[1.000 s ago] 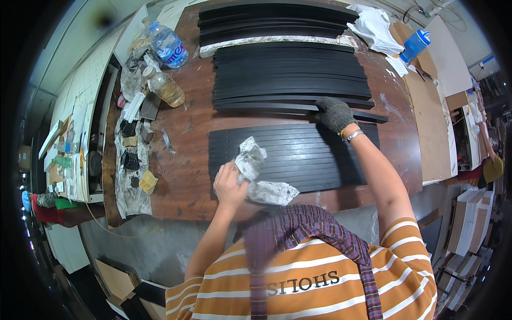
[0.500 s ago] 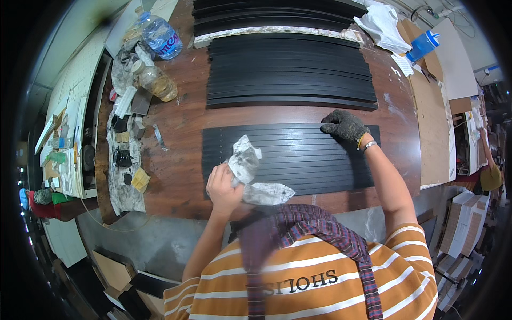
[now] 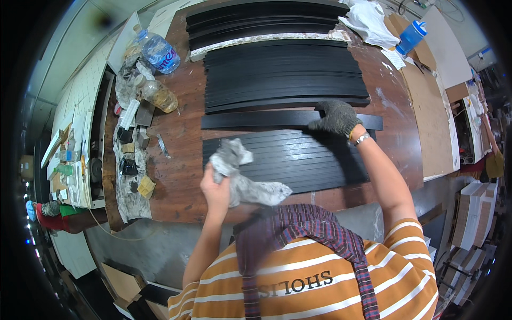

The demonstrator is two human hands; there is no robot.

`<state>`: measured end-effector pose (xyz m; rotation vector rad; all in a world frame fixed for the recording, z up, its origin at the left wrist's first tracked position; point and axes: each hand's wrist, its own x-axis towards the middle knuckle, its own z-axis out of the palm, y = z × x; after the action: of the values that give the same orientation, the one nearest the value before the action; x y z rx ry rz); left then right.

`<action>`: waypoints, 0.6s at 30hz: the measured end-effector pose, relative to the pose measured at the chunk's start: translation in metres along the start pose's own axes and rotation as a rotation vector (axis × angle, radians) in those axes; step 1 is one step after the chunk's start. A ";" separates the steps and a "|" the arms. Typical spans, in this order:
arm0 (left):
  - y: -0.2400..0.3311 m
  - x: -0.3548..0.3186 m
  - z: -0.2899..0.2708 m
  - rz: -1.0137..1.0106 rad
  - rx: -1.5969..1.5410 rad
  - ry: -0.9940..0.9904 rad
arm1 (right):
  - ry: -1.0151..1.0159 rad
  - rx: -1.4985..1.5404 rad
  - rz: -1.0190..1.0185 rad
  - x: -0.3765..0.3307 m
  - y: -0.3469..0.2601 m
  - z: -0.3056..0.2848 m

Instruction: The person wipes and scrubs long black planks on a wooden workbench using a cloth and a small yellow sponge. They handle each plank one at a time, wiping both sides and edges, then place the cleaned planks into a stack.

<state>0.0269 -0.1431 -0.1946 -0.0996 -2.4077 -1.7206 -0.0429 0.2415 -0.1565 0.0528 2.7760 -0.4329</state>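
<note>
My left hand (image 3: 216,193), bare, grips a white rag (image 3: 261,189) smeared with black, its loose end hanging over the near edge of a row of black strips (image 3: 290,162). A grey glove covers my right hand (image 3: 337,120), whose fingers are closed on one black strip (image 3: 256,120). This strip lies crosswise beyond the row, apart from the others, and shows its broad face. Just past it sits a wide stack of more black strips (image 3: 282,74). The glove hides part of the held strip, and my right arm's shadow falls over the row's right end.
Another black stack (image 3: 266,22) stands at the far edge. At the left are a large clear bottle (image 3: 160,52), a smaller bottle of yellowish liquid (image 3: 159,96), and a yellow sponge (image 3: 146,187) on stained cloth. A blue bottle (image 3: 412,37) and white bag (image 3: 368,24) are far right.
My right hand has drawn the far strip away from the row toward the stack. The rag in my left hand has shifted slightly left, and the view has tilted a little.
</note>
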 end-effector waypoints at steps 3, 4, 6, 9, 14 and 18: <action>0.048 0.016 0.011 0.078 -0.085 -0.012 | 0.079 -0.011 -0.069 -0.048 -0.020 -0.004; 0.064 0.019 0.021 0.055 -0.126 -0.081 | 0.101 0.001 -0.103 -0.060 -0.027 -0.001; 0.089 0.022 0.054 0.590 0.402 -0.305 | 0.215 0.091 -0.227 -0.083 -0.042 0.012; 0.101 0.024 0.089 0.962 0.654 -0.490 | 0.248 -0.008 -0.278 -0.114 -0.058 0.020; 0.035 0.110 0.023 0.971 0.752 -0.252 | 0.277 0.138 -0.036 -0.186 -0.046 -0.001; -0.008 0.170 -0.073 0.283 0.909 -0.015 | 0.318 0.172 0.074 -0.233 -0.037 0.005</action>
<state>-0.1339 -0.2237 -0.1477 -0.2984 -2.7568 -0.4195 0.1757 0.2077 -0.0736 0.2879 3.0241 -0.6971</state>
